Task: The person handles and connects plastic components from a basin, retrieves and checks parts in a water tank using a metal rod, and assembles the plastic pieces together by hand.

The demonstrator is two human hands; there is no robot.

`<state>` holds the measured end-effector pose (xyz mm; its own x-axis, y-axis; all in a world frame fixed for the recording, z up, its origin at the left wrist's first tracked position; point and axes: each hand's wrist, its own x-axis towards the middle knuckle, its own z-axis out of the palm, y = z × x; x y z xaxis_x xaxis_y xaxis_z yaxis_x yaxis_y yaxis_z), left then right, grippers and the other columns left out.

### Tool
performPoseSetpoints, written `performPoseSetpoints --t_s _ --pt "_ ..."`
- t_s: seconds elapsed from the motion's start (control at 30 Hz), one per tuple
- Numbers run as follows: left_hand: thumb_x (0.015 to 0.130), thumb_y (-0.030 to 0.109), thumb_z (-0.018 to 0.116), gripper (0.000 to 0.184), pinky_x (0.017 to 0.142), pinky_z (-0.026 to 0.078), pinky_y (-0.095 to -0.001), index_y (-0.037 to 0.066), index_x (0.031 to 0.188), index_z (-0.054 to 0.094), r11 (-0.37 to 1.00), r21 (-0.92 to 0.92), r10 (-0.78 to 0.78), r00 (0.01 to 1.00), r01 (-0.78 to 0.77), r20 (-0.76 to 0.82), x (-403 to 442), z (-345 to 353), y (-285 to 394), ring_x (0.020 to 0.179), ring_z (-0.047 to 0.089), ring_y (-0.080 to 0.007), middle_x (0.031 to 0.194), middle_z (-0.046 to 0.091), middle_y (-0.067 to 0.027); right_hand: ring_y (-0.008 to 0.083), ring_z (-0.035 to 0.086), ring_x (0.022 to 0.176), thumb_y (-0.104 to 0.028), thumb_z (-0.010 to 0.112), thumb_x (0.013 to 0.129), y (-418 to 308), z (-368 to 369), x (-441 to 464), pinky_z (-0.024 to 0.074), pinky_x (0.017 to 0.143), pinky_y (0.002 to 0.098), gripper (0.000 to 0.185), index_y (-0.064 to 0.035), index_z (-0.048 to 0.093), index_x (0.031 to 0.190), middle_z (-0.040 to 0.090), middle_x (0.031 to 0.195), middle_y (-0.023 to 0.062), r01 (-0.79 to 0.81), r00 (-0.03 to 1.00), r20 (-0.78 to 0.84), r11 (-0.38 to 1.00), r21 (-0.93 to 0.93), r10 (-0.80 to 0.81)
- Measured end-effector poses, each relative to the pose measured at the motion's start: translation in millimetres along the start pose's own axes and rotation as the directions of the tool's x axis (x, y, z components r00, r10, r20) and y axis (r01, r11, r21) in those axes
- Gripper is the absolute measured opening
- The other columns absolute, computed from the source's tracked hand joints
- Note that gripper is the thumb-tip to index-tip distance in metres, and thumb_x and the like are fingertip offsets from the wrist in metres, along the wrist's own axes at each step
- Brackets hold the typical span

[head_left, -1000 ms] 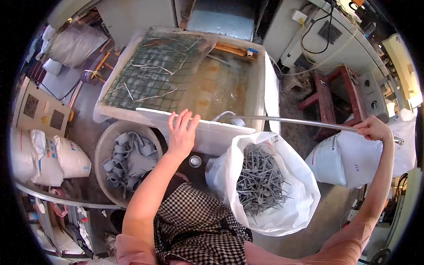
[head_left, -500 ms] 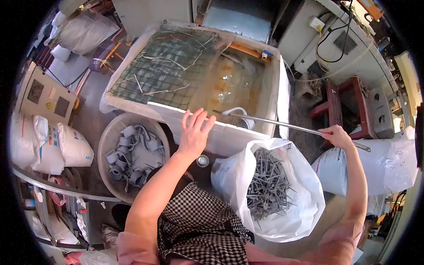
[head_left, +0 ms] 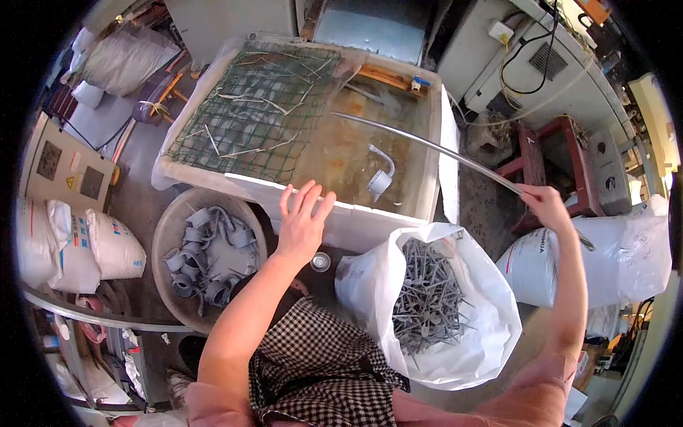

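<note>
My right hand (head_left: pixel 546 206) is closed around a long thin metal rod (head_left: pixel 441 149). The rod slants left over the water tank (head_left: pixel 434 135), its far end near the middle of the water. A grey plastic ring-shaped part with a curved tail (head_left: pixel 380 182) sits in the water near the front wall, apart from the rod. My left hand (head_left: pixel 302 220) is at the tank's front rim, fingers spread and holding nothing; whether it touches the rim I cannot tell.
Green netting (head_left: pixel 249 107) covers the tank's left side. A round tub (head_left: pixel 162 235) of similar grey parts stands front left. A white sack (head_left: pixel 498 320) full of thin grey pieces is before the tank. Filled sacks (head_left: pixel 117 245) lie left; a red frame (head_left: pixel 530 153) stands right.
The rod's tip has swung away from me, deeper over the tank. The grey part, earlier by the front rim at the rod's tip, now shows in the water. The view has shifted slightly.
</note>
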<state>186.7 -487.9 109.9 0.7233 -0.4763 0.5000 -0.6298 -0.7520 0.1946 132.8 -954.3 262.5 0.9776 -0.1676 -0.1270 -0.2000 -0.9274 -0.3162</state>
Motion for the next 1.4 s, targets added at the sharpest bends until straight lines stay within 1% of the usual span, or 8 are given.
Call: performPoseSetpoints --t_s 0.2,0.37,0.57,0.9,1.0,1.2,1.33,1.4 --pt "0.073 0.004 0.059 0.046 0.105 0.023 -0.0531 0.011 0.118 0.053 1.0 0.004 0.009 1.0 -0.009 -0.03 -2 1 2 0.12 0.044 -0.0264 0.116 0.051 -0.0111 0.0114 0.055 0.06 -0.009 0.063 0.081 13 -98 -57 0.0456 0.058 0.0302 0.027 -0.0061 0.067 0.108 0.064 0.069 0.0099 -0.129 0.985 0.094 0.978 -0.162 0.145" --pt "0.072 0.004 0.059 0.046 0.105 0.023 -0.0527 0.012 0.117 0.053 1.0 -0.002 -0.006 1.0 0.006 -0.031 -3 -1 3 0.121 0.044 -0.0264 0.116 0.05 -0.0113 0.0054 0.043 0.044 -0.008 0.064 0.081 21 -125 -86 0.0328 0.041 0.0243 0.024 -0.0057 0.07 0.105 0.051 0.054 -0.0007 -0.269 0.948 0.168 0.962 -0.04 0.272" --pt "0.072 0.002 0.058 0.045 0.106 0.023 -0.0515 0.012 0.117 0.054 1.0 -0.004 -0.017 0.999 0.017 -0.045 -6 0 4 0.12 0.044 -0.0256 0.115 0.051 -0.011 0.0053 0.043 0.045 -0.007 0.063 0.083 51 -105 -83 0.0329 0.04 0.0239 0.021 -0.0037 0.07 0.102 0.051 0.054 -0.0015 -0.394 0.891 0.265 0.918 0.048 0.369" --pt "0.077 0.005 0.058 0.041 0.106 0.022 -0.0503 0.011 0.117 0.055 1.0 0.006 -0.012 0.999 0.012 -0.033 -9 -2 4 0.12 0.045 -0.0256 0.115 0.052 -0.0113 0.0132 0.061 0.074 -0.014 0.063 0.084 22 67 -19 0.0489 0.069 0.0307 0.025 -0.0048 0.067 0.106 0.069 0.083 0.0147 -0.05 0.978 0.2 0.998 -0.026 0.054" --pt "0.075 0.004 0.06 0.042 0.106 0.022 -0.0502 0.01 0.117 0.055 1.0 0.007 0.006 0.999 -0.006 -0.036 -10 -3 0 0.12 0.045 -0.0264 0.116 0.051 -0.0121 0.0252 0.065 0.075 -0.024 0.061 0.086 -6 60 -12 0.0496 0.072 0.0357 0.025 -0.0128 0.068 0.107 0.067 0.085 0.016 -0.124 0.982 0.128 0.987 -0.104 0.136" --pt "0.08 0.007 0.053 0.037 0.107 0.023 -0.05 0.011 0.116 0.055 1.0 -0.008 -0.002 0.998 0.001 -0.064 -13 -4 -2 0.119 0.046 -0.025 0.114 0.053 -0.0104 0.0196 0.064 0.077 -0.017 0.064 0.085 5 -10 -14 0.0485 0.072 0.0328 0.026 -0.0053 0.067 0.107 0.068 0.086 0.017 -0.19 0.98 0.056 0.98 -0.052 0.193" --pt "0.076 0.004 0.058 0.039 0.105 0.024 -0.0503 0.01 0.114 0.057 1.0 -0.017 0.009 0.997 -0.01 -0.072 -14 -4 -2 0.119 0.047 -0.0261 0.115 0.053 -0.0122 0.0125 0.053 0.054 -0.015 0.062 0.085 17 -41 -25 0.0428 0.051 0.0297 0.026 -0.0003 0.066 0.106 0.059 0.063 0.0062 -0.223 0.968 0.114 0.975 -0.009 0.222" --pt "0.076 0.004 0.058 0.039 0.105 0.024 -0.0503 0.01 0.115 0.057 1.0 -0.013 0.005 0.998 -0.006 -0.065 -14 -5 -2 0.119 0.047 -0.0259 0.115 0.053 -0.0118 0.008 0.043 0.046 -0.013 0.061 0.085 11 -48 -32 0.0342 0.042 0.0276 0.025 0.0006 0.067 0.105 0.049 0.055 0.0009 -0.416 0.894 0.203 0.908 0.049 0.398"
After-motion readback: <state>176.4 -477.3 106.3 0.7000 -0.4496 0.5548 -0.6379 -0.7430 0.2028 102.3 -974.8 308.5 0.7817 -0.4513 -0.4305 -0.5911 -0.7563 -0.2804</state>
